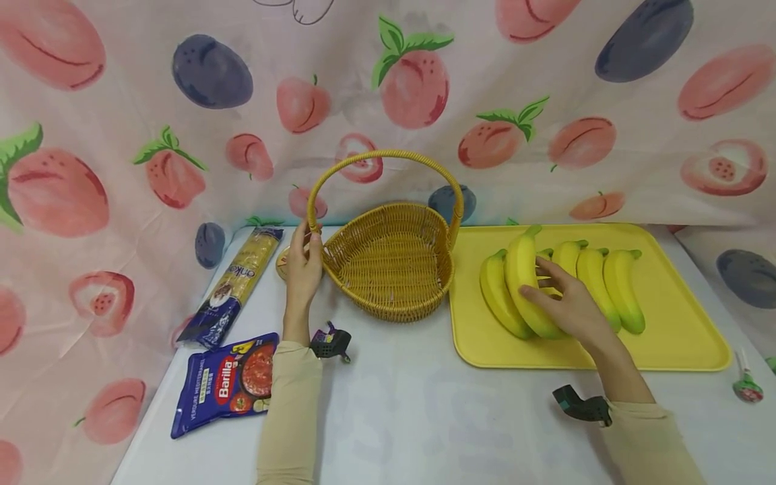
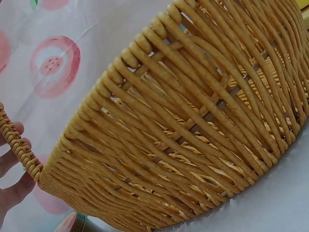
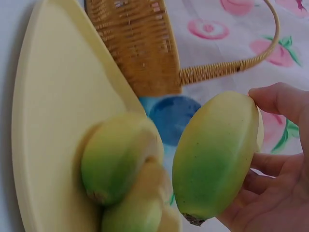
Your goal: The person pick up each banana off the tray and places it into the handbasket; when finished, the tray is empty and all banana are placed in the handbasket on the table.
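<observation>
My right hand (image 1: 572,303) grips a yellow banana (image 1: 523,279) between thumb and fingers, tilted over the left part of a yellow tray (image 1: 679,323). The right wrist view shows the green lower end of this banana (image 3: 215,159) raised beside other bananas. Several more bananas (image 1: 621,289) lie side by side on the tray. At the middle of the table stands a woven wicker basket (image 1: 397,311) with a tall arched handle (image 1: 384,155). My left hand (image 1: 304,266) holds the lower left end of that handle, its fingers behind the wicker in the left wrist view.
Left of the basket lie a spaghetti packet (image 1: 239,279) and a blue Barilla sauce pouch (image 1: 227,384). A small round tin (image 1: 282,264) sits partly hidden behind my left hand. A lollipop (image 1: 748,387) lies right of the tray. Fruit-patterned cloth (image 1: 412,87) hangs behind the table.
</observation>
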Demonstrator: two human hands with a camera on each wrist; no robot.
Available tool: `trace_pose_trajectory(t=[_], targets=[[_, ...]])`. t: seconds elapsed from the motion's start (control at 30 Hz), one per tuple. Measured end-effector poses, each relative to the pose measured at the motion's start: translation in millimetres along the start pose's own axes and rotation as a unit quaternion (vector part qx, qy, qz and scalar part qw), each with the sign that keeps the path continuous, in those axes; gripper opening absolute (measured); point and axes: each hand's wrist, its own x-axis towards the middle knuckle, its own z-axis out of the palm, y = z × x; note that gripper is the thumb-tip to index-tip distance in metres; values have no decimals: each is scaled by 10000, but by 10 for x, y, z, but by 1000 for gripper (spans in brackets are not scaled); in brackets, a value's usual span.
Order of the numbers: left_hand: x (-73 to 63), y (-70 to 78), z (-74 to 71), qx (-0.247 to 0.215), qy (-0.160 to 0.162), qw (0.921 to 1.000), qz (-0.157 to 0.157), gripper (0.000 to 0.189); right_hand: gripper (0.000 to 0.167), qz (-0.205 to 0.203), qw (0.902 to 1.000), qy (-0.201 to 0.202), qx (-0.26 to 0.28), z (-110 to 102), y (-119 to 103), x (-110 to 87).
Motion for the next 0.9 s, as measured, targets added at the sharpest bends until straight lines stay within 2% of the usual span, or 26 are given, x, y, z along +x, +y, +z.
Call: trace_pose_trajectory(t=[0.63,0.9], targets=[[-15,36,-2,289,9,9994,-171,43,74,-614,9945,-755,375,531,-394,138],[-10,49,5,241,41,9997,-36,42,75,-893,9905,-891,539,672,-605,277]])
